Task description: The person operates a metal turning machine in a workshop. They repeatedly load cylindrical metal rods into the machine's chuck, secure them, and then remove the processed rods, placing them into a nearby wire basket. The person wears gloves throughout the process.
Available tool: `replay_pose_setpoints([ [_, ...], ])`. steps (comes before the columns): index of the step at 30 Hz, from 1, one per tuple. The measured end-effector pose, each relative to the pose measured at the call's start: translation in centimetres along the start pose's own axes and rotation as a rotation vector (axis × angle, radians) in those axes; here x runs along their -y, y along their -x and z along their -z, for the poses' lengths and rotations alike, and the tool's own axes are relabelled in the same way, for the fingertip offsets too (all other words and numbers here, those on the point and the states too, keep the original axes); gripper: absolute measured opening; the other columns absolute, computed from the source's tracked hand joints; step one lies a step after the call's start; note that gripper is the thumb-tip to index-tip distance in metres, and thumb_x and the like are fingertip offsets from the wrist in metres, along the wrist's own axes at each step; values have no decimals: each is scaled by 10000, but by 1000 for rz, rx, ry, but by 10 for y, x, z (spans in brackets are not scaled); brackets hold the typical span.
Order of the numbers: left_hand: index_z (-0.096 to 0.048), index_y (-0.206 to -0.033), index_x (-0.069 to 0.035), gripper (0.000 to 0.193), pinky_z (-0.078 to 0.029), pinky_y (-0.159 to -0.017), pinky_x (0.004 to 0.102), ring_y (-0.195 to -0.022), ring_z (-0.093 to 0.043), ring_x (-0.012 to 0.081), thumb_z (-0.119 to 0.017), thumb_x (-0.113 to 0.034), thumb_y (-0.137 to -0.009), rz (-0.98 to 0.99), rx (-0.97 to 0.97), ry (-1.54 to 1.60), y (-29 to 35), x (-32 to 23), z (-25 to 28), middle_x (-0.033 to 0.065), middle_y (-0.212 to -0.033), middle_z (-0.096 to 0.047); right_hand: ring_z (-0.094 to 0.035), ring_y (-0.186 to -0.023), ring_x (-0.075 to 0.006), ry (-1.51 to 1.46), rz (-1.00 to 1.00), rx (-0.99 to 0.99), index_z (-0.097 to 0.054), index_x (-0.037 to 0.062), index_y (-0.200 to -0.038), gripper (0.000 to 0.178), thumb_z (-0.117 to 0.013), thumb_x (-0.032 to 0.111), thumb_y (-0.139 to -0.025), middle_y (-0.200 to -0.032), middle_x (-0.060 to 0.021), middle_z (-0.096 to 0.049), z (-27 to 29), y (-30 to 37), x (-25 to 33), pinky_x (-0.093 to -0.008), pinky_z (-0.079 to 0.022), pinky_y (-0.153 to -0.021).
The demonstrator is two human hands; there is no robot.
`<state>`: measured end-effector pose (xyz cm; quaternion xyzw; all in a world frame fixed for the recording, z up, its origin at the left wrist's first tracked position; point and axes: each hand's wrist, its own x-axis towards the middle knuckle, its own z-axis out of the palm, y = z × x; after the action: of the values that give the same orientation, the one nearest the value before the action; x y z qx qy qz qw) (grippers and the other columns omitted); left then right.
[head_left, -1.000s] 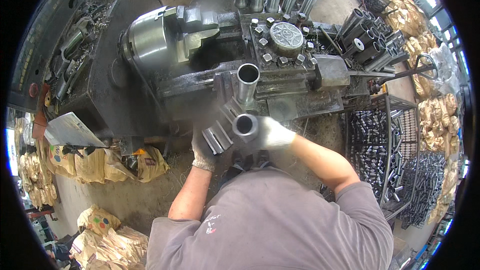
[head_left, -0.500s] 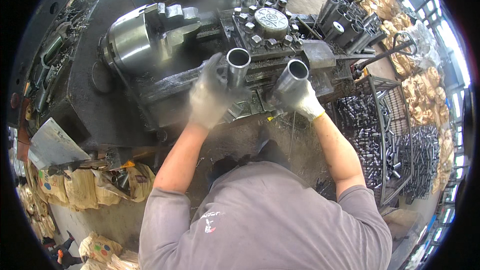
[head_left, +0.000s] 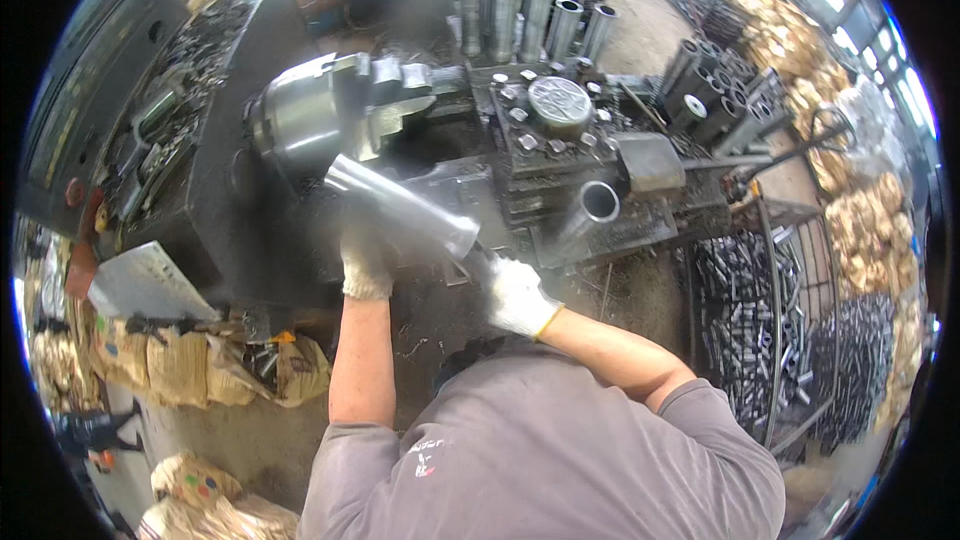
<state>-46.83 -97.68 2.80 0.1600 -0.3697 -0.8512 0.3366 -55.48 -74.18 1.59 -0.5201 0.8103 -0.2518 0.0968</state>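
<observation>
A shiny metal tube (head_left: 405,208) lies slanted in front of the lathe, its lower end toward the right. My left hand (head_left: 366,268), in a whitish work glove, is closed on the tube from below; its fingers are mostly hidden and blurred. My gloved right hand (head_left: 520,298) is beside the tube's lower right end. Its fingers look curled around something dark and blurred that I cannot make out. A second metal tube (head_left: 588,218) stands on the machine to the right of my hands. Behind the held tube is the lathe chuck (head_left: 310,118) with its stepped jaws.
A bolted tool post (head_left: 560,105) sits right of the chuck. Upright tubes (head_left: 505,15) stand behind it, and more tubes (head_left: 715,90) at the right. A wire cage (head_left: 770,320) of small metal pieces is at the lower right. A pale metal sheet (head_left: 150,283) juts out at left.
The tube in my left hand has tipped from upright to slanted and moved left and down. My right hand has let go of the other tube and come over toward the held one.
</observation>
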Motion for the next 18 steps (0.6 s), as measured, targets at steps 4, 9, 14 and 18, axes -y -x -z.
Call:
replay_pose_setpoints([
  [4,-653,-1337,-27,816,-625,-904,540,-1039,-743,370,-463,-758,-1027,121,-12,383,17,8,52,179,-1231,-734,-752,-807,-425,62,63,-70,-671,46,-1151,317,-730,205,-883,-940,-244,-747,-40,-31,-34,-543,-584,-658],
  [9,-640,-1361,-32,870,-617,-923,567,-1075,-732,403,-462,-804,-1002,115,-100,237,33,30,78,212,-1243,-726,-740,-779,-358,-662,-332,139,-755,-5,-1036,432,-769,411,-919,-857,-223,-738,60,-62,12,-468,-575,-743],
  [14,-493,-1560,-64,838,-381,-1228,475,-1438,-513,323,-578,-702,-1023,-40,-224,-38,48,51,-19,134,-1540,-562,-756,-869,-297,-561,-431,510,-701,-26,-1195,664,-875,476,-797,-960,-226,-771,63,-82,29,-422,-595,-807],
  [18,-518,-1526,-72,714,-457,-1188,506,-1353,-597,349,-539,-626,-1076,198,19,274,33,33,-37,168,-1478,-604,-729,-937,-263,-827,-506,267,-637,-11,-1267,685,-929,329,-748,-1050,-177,-739,91,-67,40,-408,-591,-838],
])
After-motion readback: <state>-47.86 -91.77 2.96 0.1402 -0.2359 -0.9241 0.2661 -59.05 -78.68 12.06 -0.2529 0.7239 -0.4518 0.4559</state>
